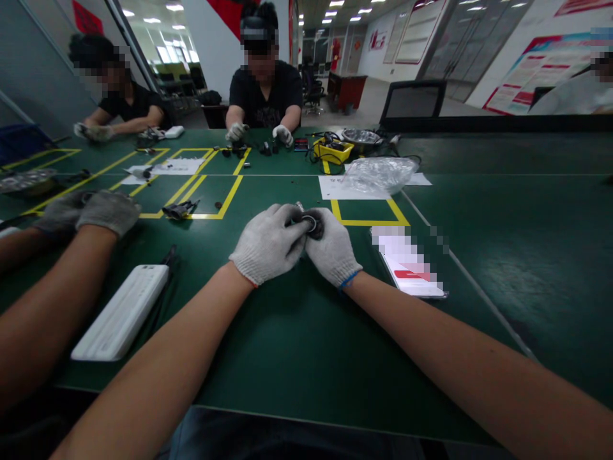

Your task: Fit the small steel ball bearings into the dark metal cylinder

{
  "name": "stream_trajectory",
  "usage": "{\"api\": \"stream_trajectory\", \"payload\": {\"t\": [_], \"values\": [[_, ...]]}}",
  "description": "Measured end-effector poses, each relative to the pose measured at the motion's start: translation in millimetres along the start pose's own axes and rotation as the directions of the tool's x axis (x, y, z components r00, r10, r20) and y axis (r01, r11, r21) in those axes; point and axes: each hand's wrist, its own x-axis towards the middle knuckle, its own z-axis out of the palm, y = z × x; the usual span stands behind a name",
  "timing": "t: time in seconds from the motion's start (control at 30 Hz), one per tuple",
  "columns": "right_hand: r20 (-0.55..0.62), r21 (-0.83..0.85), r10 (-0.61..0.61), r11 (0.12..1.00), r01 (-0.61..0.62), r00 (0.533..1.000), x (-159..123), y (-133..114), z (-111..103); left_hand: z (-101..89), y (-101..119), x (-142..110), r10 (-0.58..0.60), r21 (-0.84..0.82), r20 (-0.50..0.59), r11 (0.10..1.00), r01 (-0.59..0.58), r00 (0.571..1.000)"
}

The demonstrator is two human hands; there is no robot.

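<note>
My left hand and my right hand, both in white knitted gloves with dark fingertips, meet above the green table. Between their fingers is a small dark round part with a pale ring; its exact kind cannot be made out. A bit of shiny metal shows just above it. Both hands are closed around this part, and the fingers hide most of it. To the right of my right hand lies a phone with a lit screen.
A white power bank-like box lies left of my left forearm. A co-worker's gloved hands are at far left. Ahead are black parts, a plastic bag on paper, and a yellow tray. Two people sit across the table.
</note>
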Motion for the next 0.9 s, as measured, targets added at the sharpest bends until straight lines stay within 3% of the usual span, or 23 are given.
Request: {"api": "stream_trajectory", "payload": {"t": [0.3, 0.5, 0.9], "values": [[0.048, 0.087, -0.020, 0.996, 0.016, 0.999, 0.2, 1.0, 1.6, -0.4, -2.7, 0.1, 0.002, 0.026, 0.016, 1.000, -0.002, 1.000], [0.034, -0.017, -0.042, 0.999, 0.043, 0.999, 1.0, 0.2, -1.7, -0.1, -3.7, 0.2, 0.013, 0.063, 0.029, 0.998, -0.015, 0.999], [0.032, -0.034, -0.100, 0.994, 0.101, 0.994, -0.2, 0.4, -3.1, 1.1, -8.0, -3.3, 0.014, -0.055, -0.085, 0.998, -0.019, 0.996]]}}
